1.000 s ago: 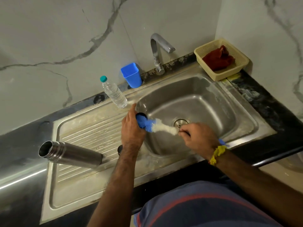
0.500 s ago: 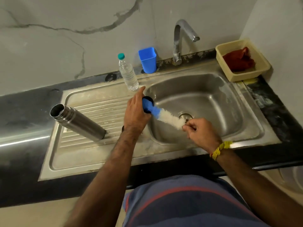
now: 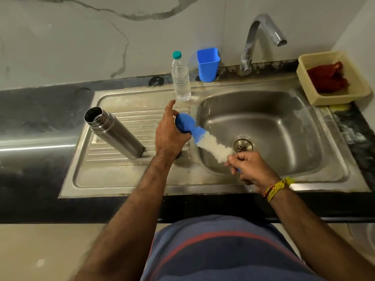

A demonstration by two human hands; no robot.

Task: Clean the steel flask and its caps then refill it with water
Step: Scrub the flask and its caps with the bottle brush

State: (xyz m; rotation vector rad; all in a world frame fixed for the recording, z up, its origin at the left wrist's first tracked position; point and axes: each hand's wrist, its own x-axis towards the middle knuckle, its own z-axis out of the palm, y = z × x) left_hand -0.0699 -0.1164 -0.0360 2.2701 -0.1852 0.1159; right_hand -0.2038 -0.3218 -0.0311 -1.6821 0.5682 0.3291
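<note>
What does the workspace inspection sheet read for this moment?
Surface: steel sink unit set in a dark counter.
Job's things: open steel flask standing on the drainboard; blue-and-white bristle bottle brush with its tip in a cap.
Clutter: clear plastic water bottle, blue plastic cup, cream basket holding a red cloth.
Grippers: left hand grips the cap; right hand holds the brush.
Cables: nothing seen.
Surroundings: marble wall, chrome tap.

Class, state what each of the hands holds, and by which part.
Left hand grips a mostly hidden dark cap by its side; right hand pinches the blue-and-white bottle brush by its handle.
</note>
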